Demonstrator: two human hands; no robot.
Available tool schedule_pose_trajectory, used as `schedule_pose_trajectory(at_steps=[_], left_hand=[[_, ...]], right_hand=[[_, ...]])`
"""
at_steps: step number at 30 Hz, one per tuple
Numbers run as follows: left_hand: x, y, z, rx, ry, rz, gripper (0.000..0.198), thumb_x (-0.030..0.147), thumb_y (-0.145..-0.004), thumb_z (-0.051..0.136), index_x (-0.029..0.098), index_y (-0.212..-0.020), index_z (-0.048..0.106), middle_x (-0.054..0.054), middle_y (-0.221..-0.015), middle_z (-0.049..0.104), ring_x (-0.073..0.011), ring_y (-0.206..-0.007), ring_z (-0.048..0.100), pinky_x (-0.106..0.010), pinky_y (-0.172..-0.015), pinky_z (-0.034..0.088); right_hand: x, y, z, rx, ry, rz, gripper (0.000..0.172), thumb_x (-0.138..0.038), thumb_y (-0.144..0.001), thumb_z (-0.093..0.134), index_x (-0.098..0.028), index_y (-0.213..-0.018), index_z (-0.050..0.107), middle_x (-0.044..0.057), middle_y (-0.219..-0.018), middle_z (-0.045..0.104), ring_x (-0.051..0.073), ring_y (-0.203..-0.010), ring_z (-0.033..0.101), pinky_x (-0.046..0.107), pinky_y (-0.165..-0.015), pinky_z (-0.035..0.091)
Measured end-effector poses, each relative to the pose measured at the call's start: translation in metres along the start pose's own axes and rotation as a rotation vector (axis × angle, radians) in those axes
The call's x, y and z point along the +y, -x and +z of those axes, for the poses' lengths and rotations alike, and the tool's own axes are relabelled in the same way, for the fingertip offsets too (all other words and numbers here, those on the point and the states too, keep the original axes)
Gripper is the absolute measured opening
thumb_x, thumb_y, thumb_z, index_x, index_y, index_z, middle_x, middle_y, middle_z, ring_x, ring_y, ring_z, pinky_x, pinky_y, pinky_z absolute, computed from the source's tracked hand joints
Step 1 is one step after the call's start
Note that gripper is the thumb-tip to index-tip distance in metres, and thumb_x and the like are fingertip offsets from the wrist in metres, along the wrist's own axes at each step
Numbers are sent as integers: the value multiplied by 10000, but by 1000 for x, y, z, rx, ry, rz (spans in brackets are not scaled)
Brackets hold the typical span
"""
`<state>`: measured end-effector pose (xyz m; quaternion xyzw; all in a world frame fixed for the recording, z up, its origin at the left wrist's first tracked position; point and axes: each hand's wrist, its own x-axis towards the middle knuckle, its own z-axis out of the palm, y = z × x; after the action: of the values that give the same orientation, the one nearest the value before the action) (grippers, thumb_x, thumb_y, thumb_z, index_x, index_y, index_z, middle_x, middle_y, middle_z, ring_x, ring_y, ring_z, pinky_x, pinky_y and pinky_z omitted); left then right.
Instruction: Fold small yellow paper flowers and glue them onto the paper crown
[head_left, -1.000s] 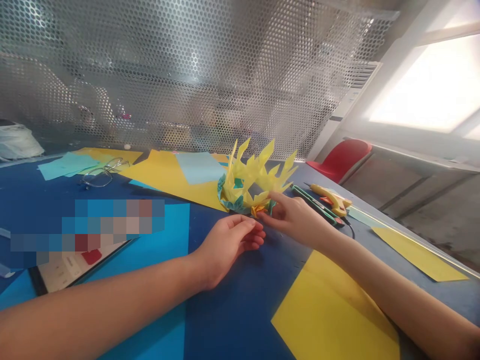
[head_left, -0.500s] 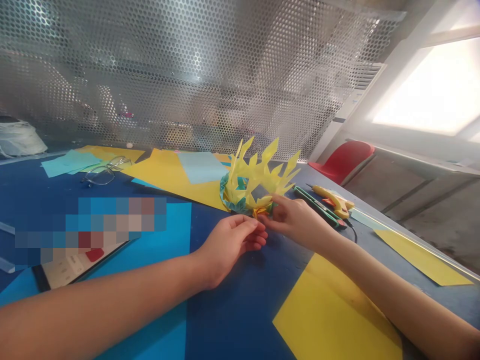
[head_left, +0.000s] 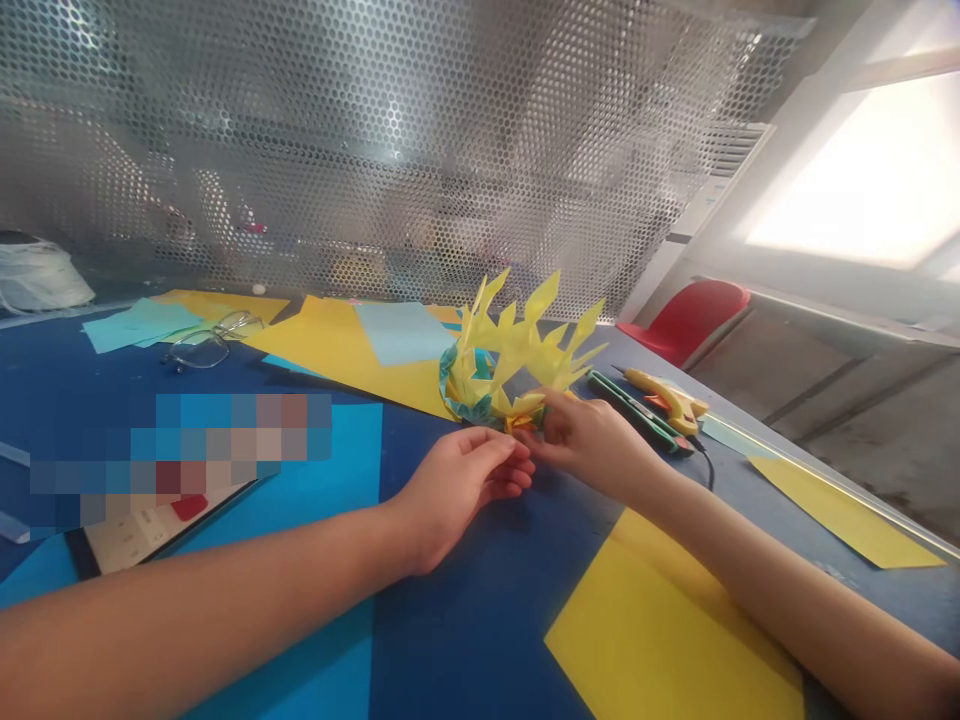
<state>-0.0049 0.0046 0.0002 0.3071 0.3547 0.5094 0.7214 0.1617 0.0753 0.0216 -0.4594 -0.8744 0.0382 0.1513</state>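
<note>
A yellow paper crown (head_left: 540, 335) with tall pointed spikes stands on the blue table. Crumpled teal paper trims (head_left: 465, 400) its lower left edge, and a small orange paper flower (head_left: 521, 424) sits at the front. My right hand (head_left: 581, 435) is closed at the front of the crown, thumb and forefinger pinching its lower edge beside the flower. Just left of it, my left hand (head_left: 469, 480) is closed with thumb against curled fingers, close below the flower. Whatever those left fingers may hold is hidden.
Right of the crown lie a green cutter (head_left: 637, 412) and a yellow glue gun (head_left: 671, 402). Yellow sheets (head_left: 667, 620) and blue sheets (head_left: 337, 480) are spread about. A phone (head_left: 150, 530) and glasses (head_left: 202, 342) lie left. A perforated metal screen (head_left: 375, 150) rises behind.
The crown's right-hand spikes have swung slightly outward to the right. Both hands stay in nearly the same place and pose.
</note>
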Motion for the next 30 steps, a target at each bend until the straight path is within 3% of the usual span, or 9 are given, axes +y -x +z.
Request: schedule_pose_trajectory(at_steps=[6,13,17,20,25,30], left_hand=[[0,1,-1,0,-6,-4,241,134,-913,536,110,-709,662,-22,-682,647,-81,-625,580,-223,-674,469],[2,0,0,25,-35,4,243,132,-925,522,110,-716,644,-23,-692,636,-73,-626,583,-210,-665,481],[1,0,0,40,-75,19,216,114,-913,530,118,-712,608,-28,-715,619,-79,-647,583,-224,-686,493],[-3,-1,-2,49,-124,47,68,118,-859,613,142,-805,579,-29,-791,610,-103,-705,595,-259,-721,502],[-7,1,-6,46,-234,146,432,197,-697,805,207,-1048,553,-72,-1118,601,-180,-919,606,-345,-821,498],[-4,5,-7,-61,-319,290,423,220,-635,852,201,-1012,660,-58,-1029,720,-250,-1039,630,-391,-931,471]], right_hand=[[4,1,0,50,-59,-34,174,-367,-751,599,-212,-765,521,-54,-464,534,132,-440,497,246,-478,311],[6,8,-6,95,-222,-56,286,-304,-727,607,-224,-592,368,-88,-411,444,72,-383,373,220,-437,290],[8,11,-10,111,-349,-24,240,-319,-751,621,-219,-634,437,-97,-411,434,65,-355,385,200,-391,304],[8,14,-13,131,-454,0,213,-352,-791,613,-212,-697,484,-93,-402,459,77,-322,425,198,-350,336],[2,20,-13,166,-588,-27,160,-342,-792,613,-199,-829,552,-91,-400,492,90,-290,445,196,-302,372],[-7,26,-8,249,-632,-137,172,-306,-715,687,-222,-712,537,-65,-454,514,97,-365,489,206,-352,419]])
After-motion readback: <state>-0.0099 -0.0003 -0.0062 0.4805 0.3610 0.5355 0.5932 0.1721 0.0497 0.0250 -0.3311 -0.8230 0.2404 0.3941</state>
